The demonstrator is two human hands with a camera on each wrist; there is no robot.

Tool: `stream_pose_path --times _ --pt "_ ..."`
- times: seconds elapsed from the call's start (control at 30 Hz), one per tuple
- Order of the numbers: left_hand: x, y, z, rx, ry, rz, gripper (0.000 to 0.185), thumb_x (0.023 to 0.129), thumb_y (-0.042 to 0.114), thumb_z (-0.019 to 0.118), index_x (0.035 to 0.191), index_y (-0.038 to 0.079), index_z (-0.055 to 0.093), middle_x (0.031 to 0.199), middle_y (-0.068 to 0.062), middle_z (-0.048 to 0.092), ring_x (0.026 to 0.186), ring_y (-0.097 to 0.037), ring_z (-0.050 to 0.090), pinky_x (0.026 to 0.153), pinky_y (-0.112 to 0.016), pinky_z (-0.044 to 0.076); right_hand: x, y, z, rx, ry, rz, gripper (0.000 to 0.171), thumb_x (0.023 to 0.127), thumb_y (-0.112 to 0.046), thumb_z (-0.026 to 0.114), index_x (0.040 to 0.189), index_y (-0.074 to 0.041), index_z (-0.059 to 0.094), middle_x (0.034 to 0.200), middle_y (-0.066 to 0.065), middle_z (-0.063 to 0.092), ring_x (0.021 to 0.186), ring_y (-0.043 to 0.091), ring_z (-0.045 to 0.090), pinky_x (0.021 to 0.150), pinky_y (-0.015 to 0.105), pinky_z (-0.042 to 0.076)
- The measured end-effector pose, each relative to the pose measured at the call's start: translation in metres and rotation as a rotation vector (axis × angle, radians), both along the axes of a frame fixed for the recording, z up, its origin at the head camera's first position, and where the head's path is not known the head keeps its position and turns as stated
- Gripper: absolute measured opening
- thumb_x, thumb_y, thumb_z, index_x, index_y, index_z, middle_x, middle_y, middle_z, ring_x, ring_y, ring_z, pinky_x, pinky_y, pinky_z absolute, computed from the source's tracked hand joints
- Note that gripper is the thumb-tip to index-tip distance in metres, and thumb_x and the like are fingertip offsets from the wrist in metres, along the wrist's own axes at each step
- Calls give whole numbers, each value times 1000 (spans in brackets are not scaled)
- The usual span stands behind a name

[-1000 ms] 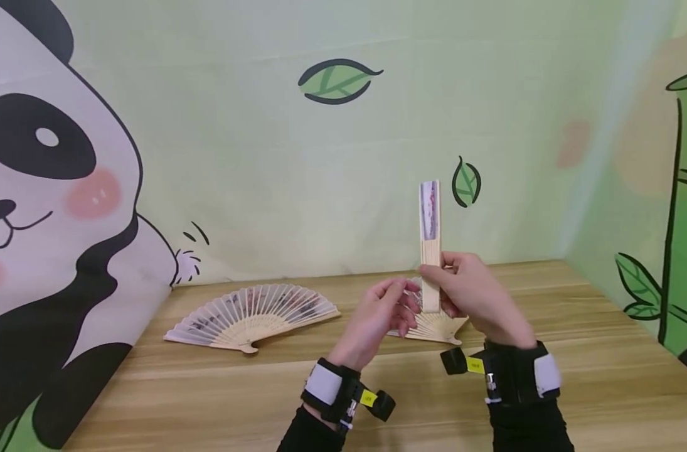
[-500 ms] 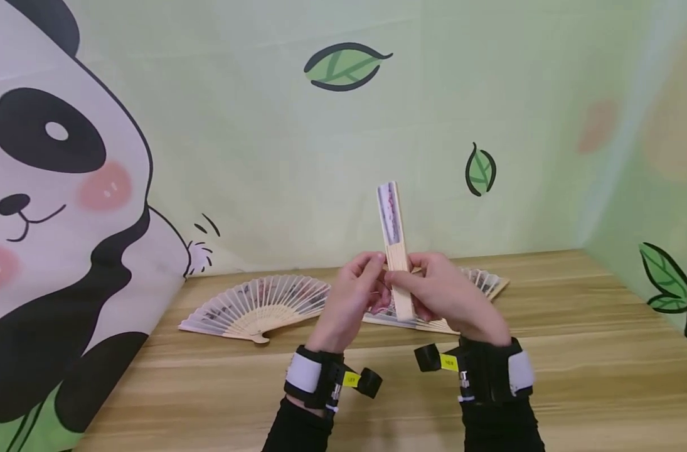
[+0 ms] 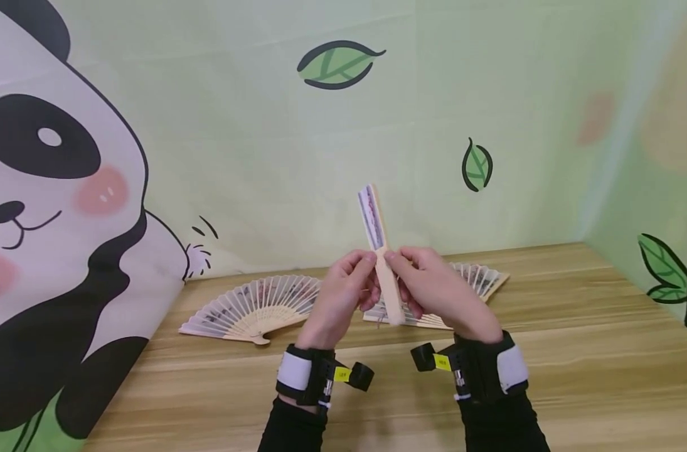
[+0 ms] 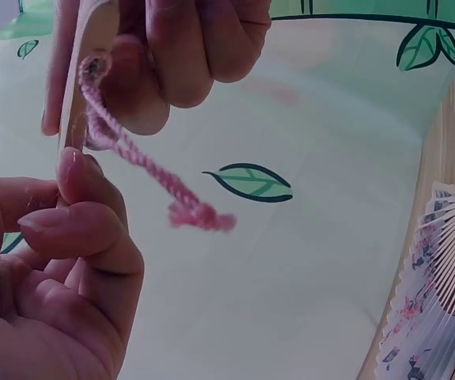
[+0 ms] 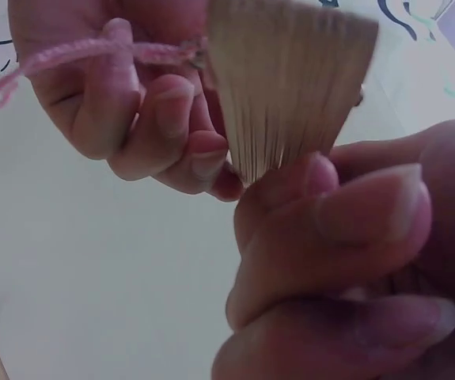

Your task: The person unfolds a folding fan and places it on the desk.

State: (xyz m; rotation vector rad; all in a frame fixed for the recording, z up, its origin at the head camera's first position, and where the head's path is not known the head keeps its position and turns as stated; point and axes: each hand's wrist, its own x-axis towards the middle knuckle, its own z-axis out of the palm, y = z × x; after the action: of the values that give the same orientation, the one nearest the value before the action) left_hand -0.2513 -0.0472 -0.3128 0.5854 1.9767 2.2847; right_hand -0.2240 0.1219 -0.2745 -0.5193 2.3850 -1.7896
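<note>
A folded hand fan [image 3: 391, 295] stands nearly upright over the table, its top leaning left; pale wooden sticks show below a purple-and-pink printed strip. My left hand [image 3: 340, 289] pinches its left edge, and my right hand [image 3: 442, 285] grips the right edge, the two thumbs close together at mid-length. In the right wrist view the ends of the stacked sticks [image 5: 290, 75] face the camera, packed together. From a rivet near that end hangs a twisted pink cord [image 4: 152, 170], knotted at its tip, seen in the left wrist view.
Two spread fans lie on the wooden table [image 3: 575, 351]: a left fan [image 3: 247, 307], and a right fan [image 3: 487, 279] partly hidden behind my hands. Behind rises a pale green backdrop [image 3: 236, 138] printed with a panda and leaves.
The folded fan has moved left and its top now leans left. My left hand, earlier beside the fan, has come onto its edge, and the right thumb has shifted toward the left thumb.
</note>
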Motion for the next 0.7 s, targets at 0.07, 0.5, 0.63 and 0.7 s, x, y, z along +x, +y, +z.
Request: stream_pose_path --times 0.07,0.5,0.63,0.7 --pt "0 -1 0 -8 4 -14 24 105 24 47 108 3 57 73 -5 51 56 -13 47 45 -21 34 0 0 0 -10 5 -13 32 105 -30 44 109 -2 58 65 9 47 44 15 40 40 25 37" --pt "5 -3 6 -32 54 -40 22 106 23 43 104 3 54 74 -6 51 57 -15 48 46 -22 35 6 -4 4 24 49 -113 28 102 -29 50 96 -2 54 65 6 48 44 15 43 40 26 39" --pt "5 -2 6 -52 70 -36 23 106 23 43 103 3 54 74 -7 50 57 -16 48 46 -22 35 6 -5 4 10 36 -114 27 102 -27 51 95 -2 51 63 6 48 44 14 43 40 25 38" --pt "5 -2 6 -62 78 -30 23 106 23 43 104 3 54 74 -7 50 57 -17 47 46 -22 35 7 -5 5 7 35 -116 26 102 -27 51 95 -1 51 64 6 49 44 14 43 40 25 38"
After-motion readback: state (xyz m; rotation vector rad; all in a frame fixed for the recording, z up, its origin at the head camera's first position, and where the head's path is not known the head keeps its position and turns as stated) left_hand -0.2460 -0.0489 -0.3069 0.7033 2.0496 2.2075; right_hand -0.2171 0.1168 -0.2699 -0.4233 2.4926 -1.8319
